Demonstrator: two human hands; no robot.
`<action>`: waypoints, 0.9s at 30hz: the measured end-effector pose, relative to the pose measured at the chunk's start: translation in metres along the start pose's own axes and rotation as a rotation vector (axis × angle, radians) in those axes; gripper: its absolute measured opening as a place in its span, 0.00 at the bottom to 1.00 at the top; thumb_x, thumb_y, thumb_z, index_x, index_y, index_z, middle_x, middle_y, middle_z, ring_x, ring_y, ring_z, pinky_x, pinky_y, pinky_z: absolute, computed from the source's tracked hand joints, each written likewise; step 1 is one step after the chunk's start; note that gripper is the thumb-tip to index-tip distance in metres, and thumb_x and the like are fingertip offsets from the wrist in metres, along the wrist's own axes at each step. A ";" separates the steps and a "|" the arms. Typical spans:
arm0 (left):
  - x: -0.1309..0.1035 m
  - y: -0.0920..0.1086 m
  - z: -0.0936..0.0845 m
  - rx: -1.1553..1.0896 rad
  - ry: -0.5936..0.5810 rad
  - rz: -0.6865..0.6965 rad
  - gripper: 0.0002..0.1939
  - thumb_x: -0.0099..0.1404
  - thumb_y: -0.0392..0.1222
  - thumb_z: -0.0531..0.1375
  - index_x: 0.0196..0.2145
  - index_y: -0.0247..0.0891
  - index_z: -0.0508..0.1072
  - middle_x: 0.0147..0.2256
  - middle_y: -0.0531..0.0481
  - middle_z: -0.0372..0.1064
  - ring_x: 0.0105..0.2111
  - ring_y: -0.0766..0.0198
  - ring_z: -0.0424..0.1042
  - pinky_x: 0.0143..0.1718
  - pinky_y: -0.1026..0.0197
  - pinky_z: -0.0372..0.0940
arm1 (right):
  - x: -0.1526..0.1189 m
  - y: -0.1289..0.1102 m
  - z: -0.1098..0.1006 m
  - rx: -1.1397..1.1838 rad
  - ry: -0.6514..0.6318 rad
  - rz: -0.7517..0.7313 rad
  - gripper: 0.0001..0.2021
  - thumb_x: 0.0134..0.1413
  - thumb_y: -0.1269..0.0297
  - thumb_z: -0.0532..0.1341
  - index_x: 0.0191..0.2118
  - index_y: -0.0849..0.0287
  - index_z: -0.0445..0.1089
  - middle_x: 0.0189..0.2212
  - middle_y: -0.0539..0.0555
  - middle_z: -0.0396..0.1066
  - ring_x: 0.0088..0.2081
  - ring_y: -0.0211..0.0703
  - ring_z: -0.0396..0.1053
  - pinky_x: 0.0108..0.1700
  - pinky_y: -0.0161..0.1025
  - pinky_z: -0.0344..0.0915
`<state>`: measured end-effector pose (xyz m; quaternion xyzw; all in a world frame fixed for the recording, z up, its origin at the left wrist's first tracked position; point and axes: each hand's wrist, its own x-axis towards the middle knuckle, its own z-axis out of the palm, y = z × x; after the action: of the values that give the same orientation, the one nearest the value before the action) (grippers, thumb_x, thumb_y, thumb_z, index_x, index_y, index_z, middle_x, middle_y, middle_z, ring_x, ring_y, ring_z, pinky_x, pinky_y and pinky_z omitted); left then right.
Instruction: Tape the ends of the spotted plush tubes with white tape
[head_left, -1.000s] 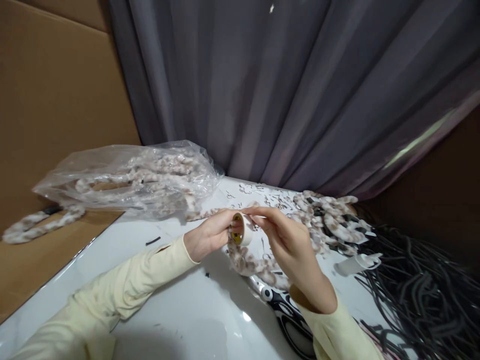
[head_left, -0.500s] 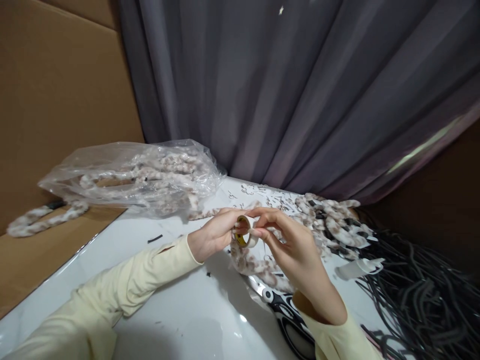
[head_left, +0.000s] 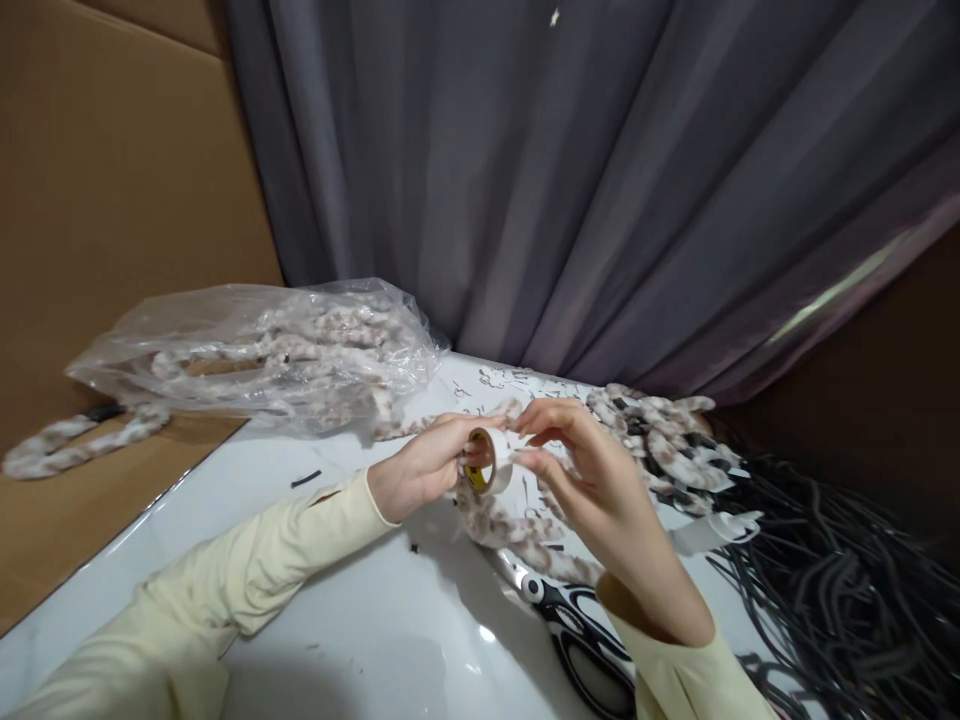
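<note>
My left hand is closed around a roll of tape, with fingers inside its yellow-printed core. At the roll's right side, my right hand pinches what looks like the tape's edge between thumb and fingers. The thin tape itself is hard to make out there. Just below and behind the roll, a furry white-and-brown strip lies on the white table. Whether my left hand also holds part of it, I cannot tell. Black-handled scissors lie under my right forearm.
At the back left is a clear plastic bag of furry strips. More furry pieces are piled at right, beside a white bottle and a heap of black cords. Small dark metal bits are scattered near the grey curtain.
My right hand has shifted slightly right, its thumb and fingers drawn a little away from the roll. My left hand keeps its hold on the tape roll.
</note>
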<state>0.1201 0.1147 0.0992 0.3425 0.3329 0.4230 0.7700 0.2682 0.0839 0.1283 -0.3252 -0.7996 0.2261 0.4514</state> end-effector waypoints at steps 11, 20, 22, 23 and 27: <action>0.001 -0.005 -0.003 0.066 0.022 0.003 0.11 0.52 0.41 0.63 0.22 0.33 0.65 0.21 0.57 0.53 0.20 0.73 0.50 0.19 0.70 0.50 | -0.001 -0.012 0.004 -0.135 -0.006 -0.069 0.04 0.55 0.72 0.58 0.32 0.58 0.63 0.32 0.52 0.64 0.36 0.41 0.64 0.37 0.36 0.61; -0.001 -0.005 -0.001 0.095 -0.029 0.006 0.12 0.54 0.42 0.62 0.22 0.34 0.63 0.19 0.60 0.46 0.18 0.75 0.43 0.17 0.70 0.44 | -0.003 -0.009 0.007 -0.250 0.032 -0.057 0.06 0.57 0.72 0.55 0.29 0.58 0.59 0.28 0.51 0.63 0.32 0.41 0.62 0.36 0.39 0.58; -0.004 -0.003 0.003 0.103 -0.026 0.020 0.11 0.53 0.41 0.62 0.23 0.33 0.64 0.19 0.59 0.48 0.18 0.75 0.44 0.17 0.70 0.43 | -0.002 -0.004 0.009 -0.303 0.114 -0.063 0.07 0.58 0.72 0.54 0.29 0.58 0.58 0.28 0.52 0.62 0.32 0.42 0.62 0.36 0.39 0.57; -0.005 -0.003 0.005 0.111 -0.025 0.020 0.10 0.53 0.40 0.63 0.24 0.33 0.65 0.20 0.58 0.50 0.18 0.74 0.45 0.17 0.70 0.43 | -0.002 -0.002 0.009 -0.315 0.155 -0.055 0.07 0.58 0.73 0.53 0.29 0.58 0.57 0.28 0.52 0.61 0.32 0.42 0.61 0.35 0.39 0.57; -0.009 0.001 0.007 0.090 -0.039 -0.003 0.09 0.55 0.40 0.62 0.24 0.33 0.66 0.21 0.57 0.52 0.19 0.74 0.48 0.18 0.70 0.46 | -0.001 -0.002 0.004 -0.159 0.148 0.018 0.06 0.58 0.72 0.54 0.30 0.58 0.60 0.28 0.51 0.61 0.32 0.41 0.62 0.34 0.37 0.59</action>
<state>0.1215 0.1056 0.1054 0.3846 0.3367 0.3997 0.7608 0.2644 0.0816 0.1277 -0.3829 -0.7765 0.1412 0.4801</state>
